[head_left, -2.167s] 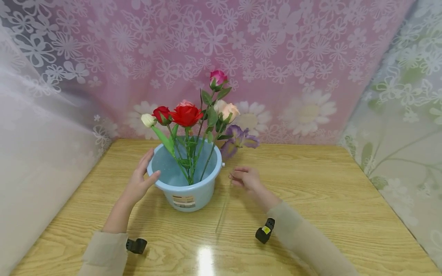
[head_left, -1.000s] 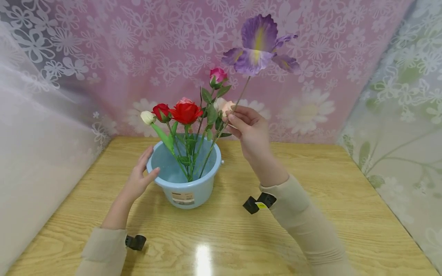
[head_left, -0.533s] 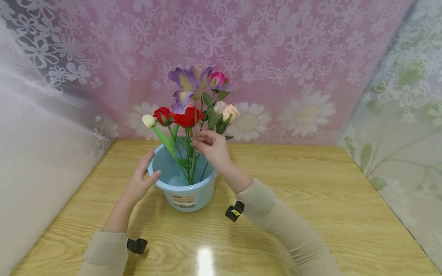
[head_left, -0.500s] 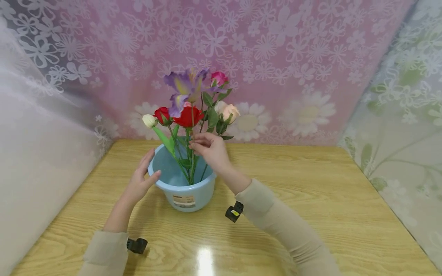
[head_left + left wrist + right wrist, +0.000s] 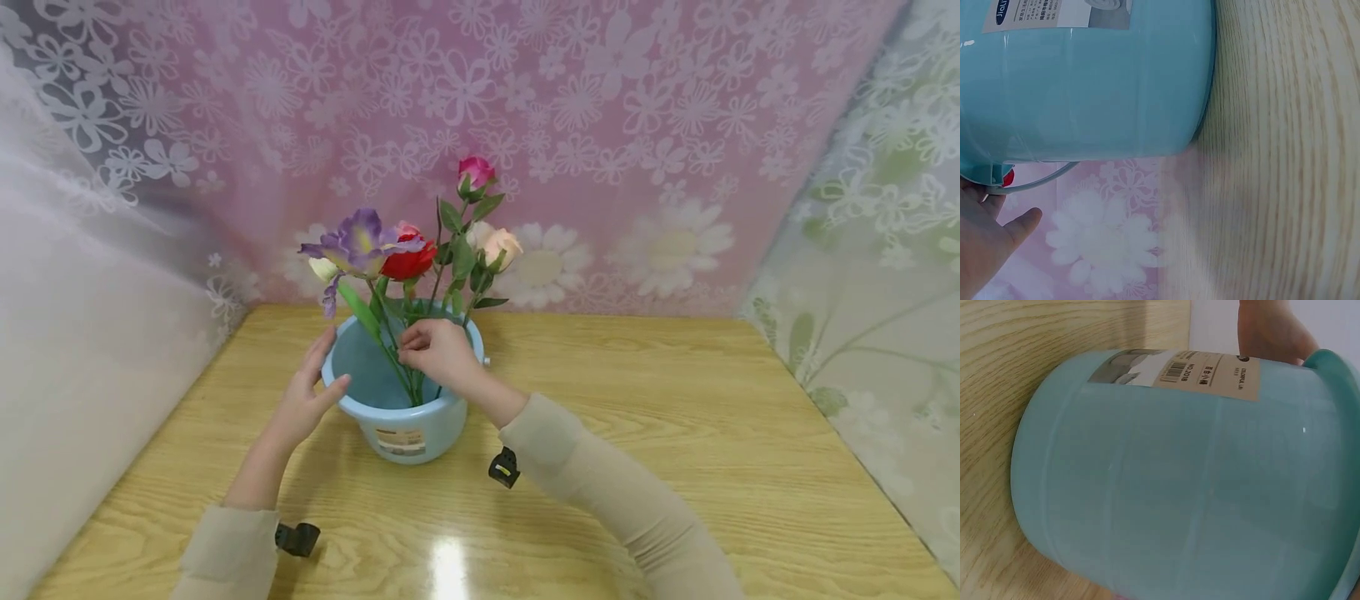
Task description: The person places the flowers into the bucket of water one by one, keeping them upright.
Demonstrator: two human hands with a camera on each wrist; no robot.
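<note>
A light blue bucket (image 5: 447,429) stands on the wooden table, holding several artificial flowers. My left hand (image 5: 302,400) rests against the left side of its rim, fingers extended along the outside and thumb pointing in over the edge. Inside the bucket's mouth, my right hand (image 5: 442,354) pinches the stem of a purple iris (image 5: 362,243). The iris head leans left, overlapping a cream tulip (image 5: 323,268) and a red rose (image 5: 411,260). Its stem's lower end is hidden among the other stems. In the right wrist view the bucket wall (image 5: 1147,475) fills most of the picture.
To the right in the bucket rise a magenta rose (image 5: 476,172) and a peach rose (image 5: 501,247). The bucket's thin handle (image 5: 1044,179) hangs at its side. Behind the wooden table (image 5: 637,400) hangs a pink flowered curtain (image 5: 600,167), with pale curtains at both sides.
My right hand lifted the iris from the table right of the bucket, swung it left over the rim and lowered it among the flowers. My left hand has stayed at the rim.
</note>
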